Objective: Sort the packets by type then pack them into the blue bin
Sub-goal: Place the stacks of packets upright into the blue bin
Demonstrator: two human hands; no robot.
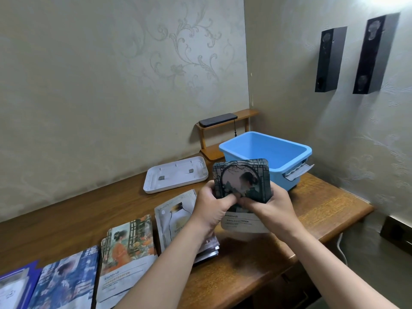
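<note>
Both hands hold up a stack of dark green picture packets above the wooden table, just in front of the blue bin. My left hand grips the stack's left edge and my right hand its right edge, thumbs on the front. The bin stands open at the back right and looks empty. On the table lie sorted piles in a row: a grey bottle-print pile, an orange-figure pile, a blue-figure pile and a dark blue pile at the far left.
A white lid lies upside down left of the bin. Behind it a small wooden shelf carries a black flat object. Walls close the back and right sides. The table's right edge drops off near the bin.
</note>
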